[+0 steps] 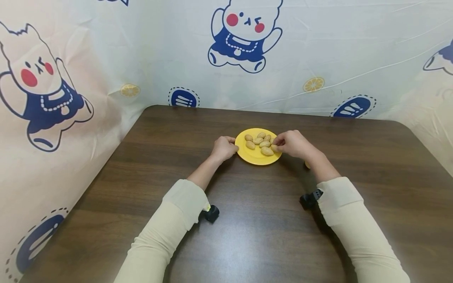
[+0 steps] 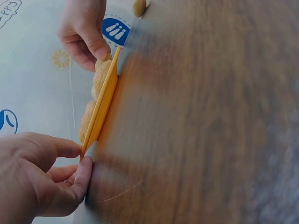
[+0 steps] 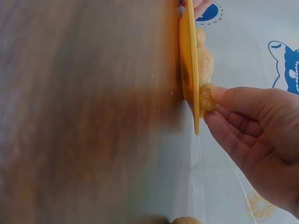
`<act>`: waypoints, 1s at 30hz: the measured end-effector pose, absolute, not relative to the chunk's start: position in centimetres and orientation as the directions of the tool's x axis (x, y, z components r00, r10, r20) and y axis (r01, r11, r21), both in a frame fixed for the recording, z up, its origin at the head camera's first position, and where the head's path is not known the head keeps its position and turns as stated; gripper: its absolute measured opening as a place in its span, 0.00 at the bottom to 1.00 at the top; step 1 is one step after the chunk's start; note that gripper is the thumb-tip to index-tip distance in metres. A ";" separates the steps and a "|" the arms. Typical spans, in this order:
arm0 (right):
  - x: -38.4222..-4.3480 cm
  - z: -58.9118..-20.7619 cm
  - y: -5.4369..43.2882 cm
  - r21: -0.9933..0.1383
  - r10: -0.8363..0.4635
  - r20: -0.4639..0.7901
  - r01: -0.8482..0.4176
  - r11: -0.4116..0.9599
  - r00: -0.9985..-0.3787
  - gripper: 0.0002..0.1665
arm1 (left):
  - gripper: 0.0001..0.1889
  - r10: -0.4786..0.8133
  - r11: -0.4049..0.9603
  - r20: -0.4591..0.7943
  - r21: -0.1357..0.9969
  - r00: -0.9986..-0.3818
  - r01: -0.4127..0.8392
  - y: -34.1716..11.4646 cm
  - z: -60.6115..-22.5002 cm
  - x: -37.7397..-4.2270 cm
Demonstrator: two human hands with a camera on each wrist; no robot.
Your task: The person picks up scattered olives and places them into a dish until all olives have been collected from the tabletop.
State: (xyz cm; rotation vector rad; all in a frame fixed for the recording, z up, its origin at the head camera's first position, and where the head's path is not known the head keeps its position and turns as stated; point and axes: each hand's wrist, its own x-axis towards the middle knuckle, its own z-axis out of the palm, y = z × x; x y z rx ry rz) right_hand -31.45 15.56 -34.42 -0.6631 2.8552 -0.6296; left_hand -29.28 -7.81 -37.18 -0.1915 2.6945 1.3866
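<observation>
A round yellow plate [image 1: 253, 158] lies on the brown table, bearing several tan, almond-shaped nuts in their shells [image 1: 267, 151]. My left hand [image 1: 224, 148] pinches the plate's left rim between thumb and fingers, as the left wrist view also shows. At the opposite side, my right hand [image 1: 291, 143] pinches one nut [image 3: 207, 97] between thumb and fingertips, right at the plate's edge. Whether that nut touches the plate's surface is hard to tell. One more nut [image 1: 307, 164] sits on the table, partly hidden under my right forearm.
The dark wood table [image 1: 233, 220] reaches back to a pale cloth [image 1: 170, 47] printed with cartoon figures, which also hangs along the left and right sides. A small black camera [image 1: 211, 214] is strapped at my left wrist, another camera [image 1: 308, 200] at my right.
</observation>
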 end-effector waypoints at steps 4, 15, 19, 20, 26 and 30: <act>-31.5 -34.5 15.3 -0.435 -0.442 -0.054 -0.378 0.817 -0.895 0.11 | 0.18 -0.066 0.574 -0.155 0.802 -0.986 -0.165 -7.8 -37.2 -29.3; -31.6 -34.5 15.0 -0.419 -0.443 -0.063 -0.379 0.825 -0.894 0.12 | 0.18 -0.069 0.577 -0.151 0.800 -0.986 -0.163 -7.8 -37.2 -29.2; -31.6 -34.5 14.9 -0.416 -0.441 -0.067 -0.376 0.828 -0.895 0.11 | 0.18 -0.067 0.574 -0.148 0.803 -0.987 -0.160 -7.8 -37.2 -29.3; -31.6 -34.5 14.9 -0.419 -0.443 -0.070 -0.376 0.827 -0.894 0.11 | 0.18 -0.067 0.573 -0.149 0.803 -0.987 -0.160 -7.8 -37.2 -29.3; -31.4 -34.4 14.9 -0.438 -0.437 -0.105 -0.353 0.827 -0.893 0.12 | 0.18 -0.063 0.571 -0.151 0.805 -0.987 -0.160 -7.8 -37.3 -29.3; -31.3 -34.3 15.0 -0.433 -0.437 -0.111 -0.352 0.830 -0.893 0.13 | 0.18 -0.062 0.573 -0.150 0.804 -0.987 -0.158 -7.8 -37.3 -29.2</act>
